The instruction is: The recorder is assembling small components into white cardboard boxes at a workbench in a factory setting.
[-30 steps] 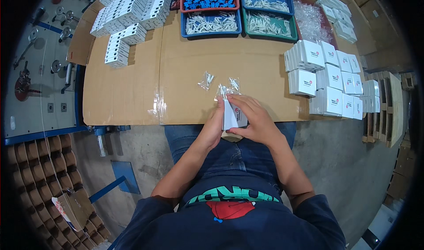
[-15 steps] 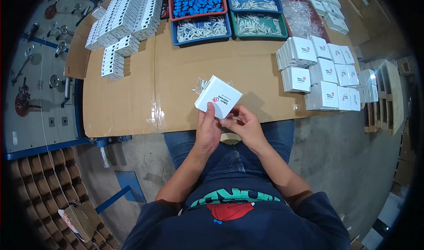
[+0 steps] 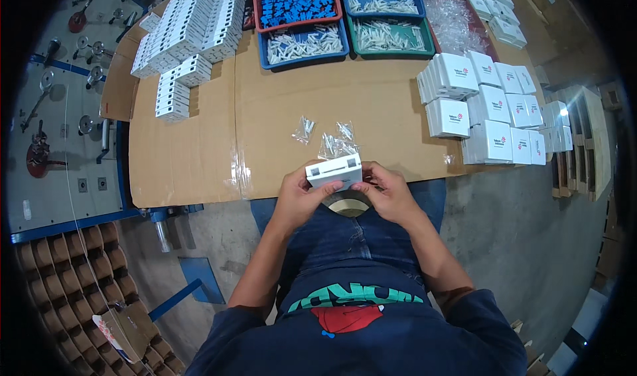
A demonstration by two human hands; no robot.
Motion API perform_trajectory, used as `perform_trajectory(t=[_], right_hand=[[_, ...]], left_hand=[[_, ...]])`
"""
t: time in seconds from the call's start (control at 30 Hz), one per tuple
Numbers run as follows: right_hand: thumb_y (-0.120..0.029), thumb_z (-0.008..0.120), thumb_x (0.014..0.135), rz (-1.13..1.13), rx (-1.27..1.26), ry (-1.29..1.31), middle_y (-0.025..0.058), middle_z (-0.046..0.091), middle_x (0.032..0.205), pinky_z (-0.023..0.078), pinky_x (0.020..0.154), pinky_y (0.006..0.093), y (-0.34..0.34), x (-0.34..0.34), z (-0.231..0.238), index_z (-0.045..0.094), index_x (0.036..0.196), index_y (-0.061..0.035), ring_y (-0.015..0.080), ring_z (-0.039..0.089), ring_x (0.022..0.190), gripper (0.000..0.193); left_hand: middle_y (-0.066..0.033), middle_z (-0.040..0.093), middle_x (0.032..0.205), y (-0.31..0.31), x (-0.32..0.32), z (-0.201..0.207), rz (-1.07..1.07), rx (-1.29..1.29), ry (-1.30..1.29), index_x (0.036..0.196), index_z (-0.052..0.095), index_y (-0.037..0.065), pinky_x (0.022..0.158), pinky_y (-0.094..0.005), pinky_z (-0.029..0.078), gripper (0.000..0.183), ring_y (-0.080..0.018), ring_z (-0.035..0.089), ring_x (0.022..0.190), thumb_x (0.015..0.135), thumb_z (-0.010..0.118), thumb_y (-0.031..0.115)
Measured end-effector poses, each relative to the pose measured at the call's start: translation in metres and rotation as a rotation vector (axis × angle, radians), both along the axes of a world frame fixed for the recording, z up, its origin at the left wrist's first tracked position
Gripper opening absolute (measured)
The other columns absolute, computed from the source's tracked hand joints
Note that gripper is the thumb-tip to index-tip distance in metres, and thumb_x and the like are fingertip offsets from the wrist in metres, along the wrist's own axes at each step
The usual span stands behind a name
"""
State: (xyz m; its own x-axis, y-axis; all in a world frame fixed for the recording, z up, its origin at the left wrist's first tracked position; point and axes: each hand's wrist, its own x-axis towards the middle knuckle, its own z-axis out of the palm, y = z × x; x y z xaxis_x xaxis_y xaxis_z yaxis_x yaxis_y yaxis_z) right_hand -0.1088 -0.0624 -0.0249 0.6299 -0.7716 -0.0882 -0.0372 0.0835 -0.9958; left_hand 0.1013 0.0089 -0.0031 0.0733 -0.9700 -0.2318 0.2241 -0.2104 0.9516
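Observation:
Near the table's front edge, a square white plastic box [image 3: 335, 171] is tilted on edge, its narrow slotted side facing up. My left hand [image 3: 300, 193] grips its left end, thumb on the near face. At the right end my right hand [image 3: 387, 191] closes round it in the same way. Just beyond the box lie small clear bags [image 3: 335, 142] with little white parts inside. Another such bag [image 3: 304, 130] rests a bit to their left on the cardboard-covered table [image 3: 265, 110].
White boxes [image 3: 179, 37] stand stacked at far left, more boxes [image 3: 494, 114] at right. Along the back are a red tray [image 3: 294, 24] of blue pieces, blue [image 3: 308, 62] and green trays [image 3: 391, 53] of white parts, and a heap of clear bags [image 3: 452, 24].
The white box has turned from its broad printed face to its narrow side and come lower. My right hand has moved from its near corner to its right end. Bags behind it are uncovered.

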Motion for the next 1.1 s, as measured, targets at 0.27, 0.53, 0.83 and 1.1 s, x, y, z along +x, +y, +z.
perform_trajectory(t=[0.27, 0.53, 0.83, 1.1], right_hand=[[-0.004, 0.073, 0.092, 0.049, -0.04, 0.115, 0.0101, 0.073, 0.114, 0.053, 0.098, 0.0323, -0.008, -0.007, 0.007, 0.065, 0.122, 0.0021, 0.0177, 0.069, 0.109, 0.032], [-0.001, 0.073, 0.091, 0.005, -0.17, -0.056, 0.0117, 0.071, 0.126, 0.052, 0.104, 0.0344, -0.008, -0.003, 0.023, 0.064, 0.128, 0.0013, 0.0193, 0.067, 0.116, 0.038], [0.005, 0.069, 0.092, -0.006, -0.025, -0.051, 0.0138, 0.072, 0.123, 0.058, 0.096, 0.0334, -0.002, -0.008, 0.02, 0.066, 0.123, 0.005, 0.0196, 0.069, 0.111, 0.031], [0.003, 0.07, 0.093, -0.019, -0.152, -0.067, 0.0135, 0.073, 0.12, 0.057, 0.097, 0.0329, -0.005, -0.01, 0.028, 0.067, 0.122, 0.0047, 0.0192, 0.069, 0.11, 0.03]], left_hand=[[-0.0061, 0.074, 0.108, 0.011, -0.01, -0.012, 0.002, -0.067, -0.102, 0.123, 0.067, -0.002, 0.086, -0.0254, 0.055, 0.034, -0.0112, 0.068, 0.099, 0.092, 0.077, 0.006], [-0.0065, 0.074, 0.106, 0.007, -0.014, 0.001, -0.023, -0.094, -0.16, 0.119, 0.066, -0.004, 0.088, -0.0275, 0.056, 0.03, -0.0128, 0.07, 0.099, 0.091, 0.076, 0.001], [-0.0081, 0.077, 0.103, 0.007, -0.017, 0.001, -0.039, -0.153, -0.246, 0.119, 0.069, -0.002, 0.085, -0.0277, 0.056, 0.029, -0.0128, 0.071, 0.096, 0.091, 0.076, 0.001], [-0.0094, 0.074, 0.114, 0.005, -0.019, 0.008, -0.045, -0.192, -0.242, 0.124, 0.065, -0.001, 0.09, -0.0285, 0.055, 0.034, -0.0134, 0.068, 0.105, 0.091, 0.076, 0.001]])
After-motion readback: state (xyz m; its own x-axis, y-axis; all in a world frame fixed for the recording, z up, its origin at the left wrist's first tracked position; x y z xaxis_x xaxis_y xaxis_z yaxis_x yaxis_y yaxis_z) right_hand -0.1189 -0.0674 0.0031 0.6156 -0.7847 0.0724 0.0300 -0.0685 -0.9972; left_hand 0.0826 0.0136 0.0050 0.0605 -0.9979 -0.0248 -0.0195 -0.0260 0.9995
